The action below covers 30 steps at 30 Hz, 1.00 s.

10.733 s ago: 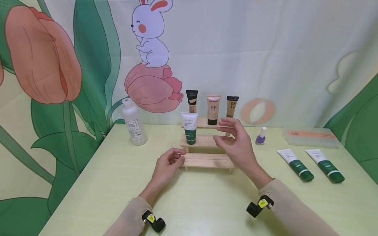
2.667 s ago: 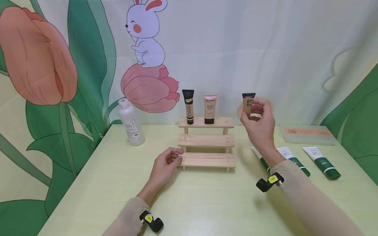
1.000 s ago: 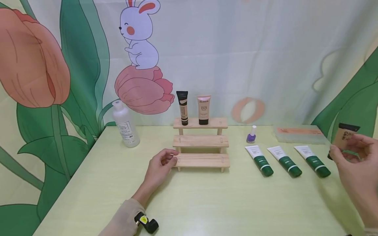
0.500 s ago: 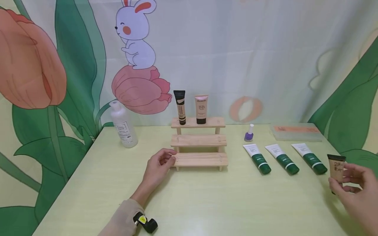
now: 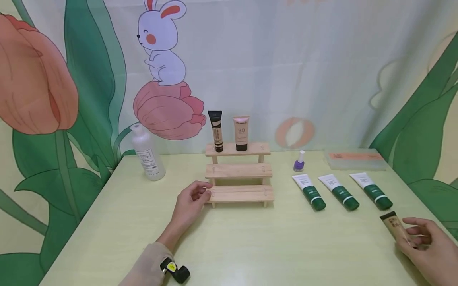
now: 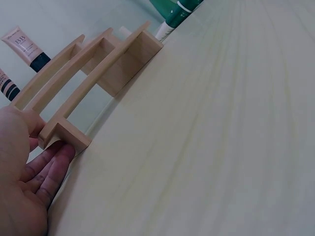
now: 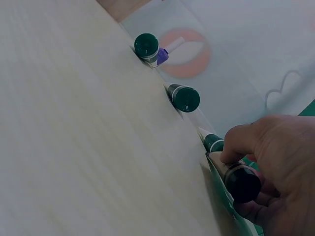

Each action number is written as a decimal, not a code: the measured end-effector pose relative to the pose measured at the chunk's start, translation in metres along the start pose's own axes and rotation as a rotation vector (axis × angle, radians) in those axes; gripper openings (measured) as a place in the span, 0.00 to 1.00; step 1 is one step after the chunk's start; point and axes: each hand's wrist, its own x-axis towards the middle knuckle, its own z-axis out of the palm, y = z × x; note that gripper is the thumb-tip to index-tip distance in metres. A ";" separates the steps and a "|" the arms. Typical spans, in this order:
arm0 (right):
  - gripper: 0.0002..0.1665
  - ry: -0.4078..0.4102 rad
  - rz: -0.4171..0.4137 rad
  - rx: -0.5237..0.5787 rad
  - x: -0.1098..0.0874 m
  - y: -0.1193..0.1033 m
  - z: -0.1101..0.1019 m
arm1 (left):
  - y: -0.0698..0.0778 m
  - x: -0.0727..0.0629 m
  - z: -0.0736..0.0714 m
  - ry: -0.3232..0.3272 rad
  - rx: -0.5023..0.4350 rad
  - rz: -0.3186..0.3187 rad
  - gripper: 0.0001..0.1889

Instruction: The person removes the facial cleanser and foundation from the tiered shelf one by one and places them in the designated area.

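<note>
My left hand [image 5: 189, 204] holds the left end of the lowest step of a three-tier wooden display stand [image 5: 238, 171]. In the left wrist view its fingers [image 6: 51, 174] curl beneath the step's end. At the far right my right hand [image 5: 427, 246] pinches a tan cosmetic tube [image 5: 393, 224] low at the table, its black flat end pointing away from me. The tube's round black cap [image 7: 242, 184] faces the right wrist camera. On the top step stand a black-and-tan tube [image 5: 216, 133] and a pink BB cream tube [image 5: 241, 134], both upright.
Three white-and-green tubes [image 5: 309, 192] lie in a row right of the stand. Behind them are a purple nail polish bottle [image 5: 299, 163] and a flat translucent case [image 5: 356, 159]. A white pump bottle [image 5: 147, 155] stands at the back left, before a printed curtain [image 5: 322, 71].
My right hand took the tan tube off the top step, moved it right and lowered it. A white-and-green tube went from the middle step to the table row. My left hand stayed.
</note>
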 end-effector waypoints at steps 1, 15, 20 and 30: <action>0.36 -0.005 0.005 -0.001 0.000 0.001 0.000 | 0.000 0.000 0.000 0.002 -0.001 0.002 0.08; 0.42 0.034 0.089 -0.050 -0.002 -0.006 -0.001 | 0.000 0.002 0.000 -0.007 -0.002 0.001 0.08; 0.44 0.094 0.086 -0.009 0.000 -0.012 -0.004 | -0.001 0.001 0.000 -0.004 -0.008 -0.010 0.09; 0.46 0.182 0.004 0.214 0.026 -0.057 -0.014 | -0.002 0.001 -0.001 0.000 -0.009 0.002 0.09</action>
